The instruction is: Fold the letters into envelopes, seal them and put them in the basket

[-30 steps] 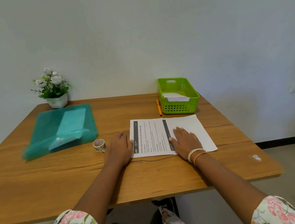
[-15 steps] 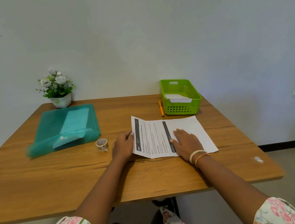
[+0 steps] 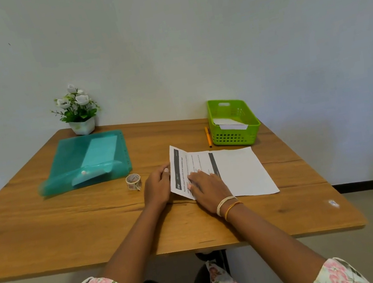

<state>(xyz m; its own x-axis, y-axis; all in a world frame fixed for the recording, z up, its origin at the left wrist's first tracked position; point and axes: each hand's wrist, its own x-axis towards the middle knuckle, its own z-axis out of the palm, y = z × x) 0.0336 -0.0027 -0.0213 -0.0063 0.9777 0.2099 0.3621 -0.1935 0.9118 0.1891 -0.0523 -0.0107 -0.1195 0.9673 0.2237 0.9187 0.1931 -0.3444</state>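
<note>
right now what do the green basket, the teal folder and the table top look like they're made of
Green lattice-sided basket: moulded plastic by the look, glossy with a cut-out handle.
Teal translucent folder: thin flexible plastic; the sheet inside shows through.
Brown table top: wood or wood-look laminate, matt, with grain lines; which one cannot be told.

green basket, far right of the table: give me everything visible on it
The green basket is a bright green plastic tray, rectangular, with a slot handle in its far end wall and a grid of holes along the near wall. It stands upright near the table's far right corner. White paper or an envelope lies tilted inside. An orange pen lies just to its left; contact cannot be told. Neither hand touches it.
</note>
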